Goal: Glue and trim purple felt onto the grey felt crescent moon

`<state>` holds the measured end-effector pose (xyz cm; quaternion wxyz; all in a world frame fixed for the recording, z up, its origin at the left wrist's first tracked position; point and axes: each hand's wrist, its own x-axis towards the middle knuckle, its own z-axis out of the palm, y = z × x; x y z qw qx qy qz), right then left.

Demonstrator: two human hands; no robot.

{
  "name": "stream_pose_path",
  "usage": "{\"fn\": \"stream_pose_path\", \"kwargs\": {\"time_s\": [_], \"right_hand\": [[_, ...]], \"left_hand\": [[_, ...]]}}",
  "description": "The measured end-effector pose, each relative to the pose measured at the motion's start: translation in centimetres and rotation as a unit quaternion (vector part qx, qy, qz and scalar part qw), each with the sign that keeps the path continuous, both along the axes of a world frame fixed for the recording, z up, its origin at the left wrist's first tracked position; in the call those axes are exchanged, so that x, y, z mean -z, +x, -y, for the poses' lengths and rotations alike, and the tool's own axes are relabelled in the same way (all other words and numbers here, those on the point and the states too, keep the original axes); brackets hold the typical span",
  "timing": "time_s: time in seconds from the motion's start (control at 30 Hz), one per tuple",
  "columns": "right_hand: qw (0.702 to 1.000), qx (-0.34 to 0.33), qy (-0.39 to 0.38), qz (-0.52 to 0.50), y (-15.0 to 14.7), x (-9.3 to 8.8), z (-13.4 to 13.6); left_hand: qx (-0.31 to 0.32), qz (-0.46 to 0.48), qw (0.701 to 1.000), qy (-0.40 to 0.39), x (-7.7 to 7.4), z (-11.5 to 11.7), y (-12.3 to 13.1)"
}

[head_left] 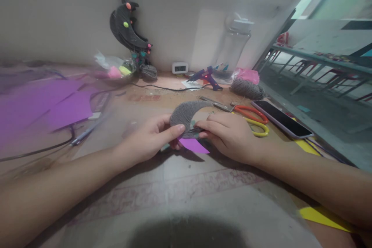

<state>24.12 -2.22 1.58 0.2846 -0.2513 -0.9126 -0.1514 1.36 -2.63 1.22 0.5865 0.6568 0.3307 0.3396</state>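
While both hands meet over the bench (261, 209), the grey yarn-wrapped crescent (180, 117) sits between them, outer curve to the left hand (152, 138), hollow facing the right hand (236, 133), far horn pointing toward the scissors (252, 114). Left-hand fingers pinch it, thumb on top; the right's are nearly together by its near horn, though I can't tell whether they grip anything. Some purple paper (195, 146) sticks out beneath. The scissors lie just beyond the right hand, a phone (281, 118) beside them, a glue gun (207, 78) farther back.
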Motion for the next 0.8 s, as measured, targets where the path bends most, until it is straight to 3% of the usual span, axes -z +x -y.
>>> {"fn": "stream_pose_path", "kwargs": {"time_s": [0.17,0.4,0.8], "right_hand": [[1.000,-0.015,0.008,-0.012,0.07,0.16,0.02],[0.998,-0.005,-0.049,-0.025,0.41,0.10,0.25],[1.000,0.005,-0.001,0.002,0.01,0.07,0.30]], "left_hand": [[0.000,-0.010,1.000,-0.002,-0.08,-0.05,0.00],[-0.008,-0.019,1.000,0.003,-0.25,-0.01,0.01],[-0.029,-0.040,0.999,0.015,-0.24,0.13,0.15]]}}
